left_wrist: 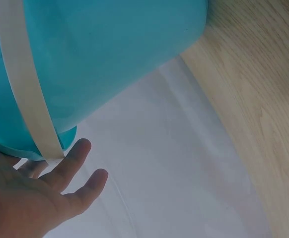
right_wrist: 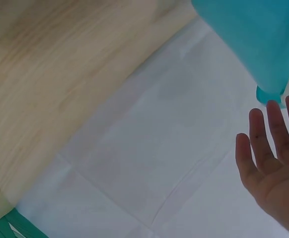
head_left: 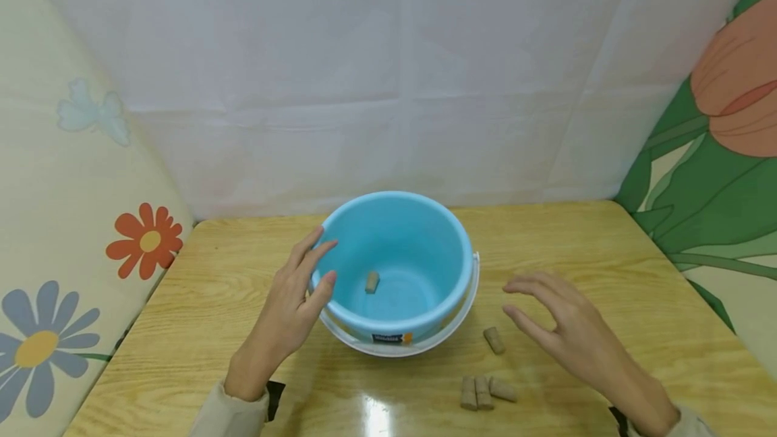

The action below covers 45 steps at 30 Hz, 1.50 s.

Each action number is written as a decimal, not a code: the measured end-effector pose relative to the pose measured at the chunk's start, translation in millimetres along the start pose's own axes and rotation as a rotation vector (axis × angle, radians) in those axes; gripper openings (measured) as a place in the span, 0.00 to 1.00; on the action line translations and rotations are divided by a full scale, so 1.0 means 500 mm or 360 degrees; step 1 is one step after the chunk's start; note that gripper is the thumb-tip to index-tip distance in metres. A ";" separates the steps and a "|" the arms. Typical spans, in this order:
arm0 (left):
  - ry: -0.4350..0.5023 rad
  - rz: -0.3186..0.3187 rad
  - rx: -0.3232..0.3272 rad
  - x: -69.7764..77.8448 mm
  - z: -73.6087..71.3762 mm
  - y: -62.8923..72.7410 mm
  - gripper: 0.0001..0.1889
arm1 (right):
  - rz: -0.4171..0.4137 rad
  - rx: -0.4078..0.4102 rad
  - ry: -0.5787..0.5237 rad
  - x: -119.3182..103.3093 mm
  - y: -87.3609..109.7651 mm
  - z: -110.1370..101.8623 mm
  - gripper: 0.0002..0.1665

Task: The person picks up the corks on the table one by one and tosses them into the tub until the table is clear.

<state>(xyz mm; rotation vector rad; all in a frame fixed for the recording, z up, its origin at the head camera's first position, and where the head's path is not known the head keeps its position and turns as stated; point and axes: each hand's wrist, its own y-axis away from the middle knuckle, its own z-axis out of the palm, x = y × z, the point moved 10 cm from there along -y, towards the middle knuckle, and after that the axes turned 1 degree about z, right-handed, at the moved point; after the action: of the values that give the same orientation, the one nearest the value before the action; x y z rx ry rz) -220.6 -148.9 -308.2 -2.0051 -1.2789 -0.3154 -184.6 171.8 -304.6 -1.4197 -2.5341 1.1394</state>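
Our left hand (head_left: pixel 286 303), fingers loosely spread, rests ungripping on the blue bucket (head_left: pixel 397 221) at nine o'clock. Our right hand (head_left: pixel 573 329), thumb and fingers apart, empty, hovers between three and four. We see one cork (head_left: pixel 372 282) inside, toward eight; outside, another cork (head_left: pixel 494 340) lies at four, three more corks (head_left: pixel 483 393) near five.

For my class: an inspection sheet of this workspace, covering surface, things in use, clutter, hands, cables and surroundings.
Surface: wood-patterned table.
Job's things: blue bucket with white handle, one small tan cylinder inside; four tan cylinders on the table.
Clutter: nothing seen.
Left hand: at the bucket's rim, fingers spread.
Right hand: over the table, holding nothing.
Cables: nothing seen.
Surroundings: white cloth behind; flower-patterned walls left and right.
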 end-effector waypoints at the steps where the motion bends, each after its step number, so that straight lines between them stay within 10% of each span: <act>1: 0.0001 0.0001 0.0001 0.000 0.000 0.000 0.23 | 0.0006 -0.0008 0.0001 0.002 0.004 0.002 0.22; 45: 0.0018 0.0018 0.0020 0.001 -0.002 -0.001 0.23 | 0.0080 -0.0305 0.0058 0.062 0.083 0.108 0.19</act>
<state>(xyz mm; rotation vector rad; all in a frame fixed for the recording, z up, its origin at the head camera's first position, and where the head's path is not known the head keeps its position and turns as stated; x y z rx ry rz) -220.4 -149.2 -306.8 -1.9963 -1.2594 -0.3120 -191.5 176.6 -378.8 -1.5367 -2.6580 0.8871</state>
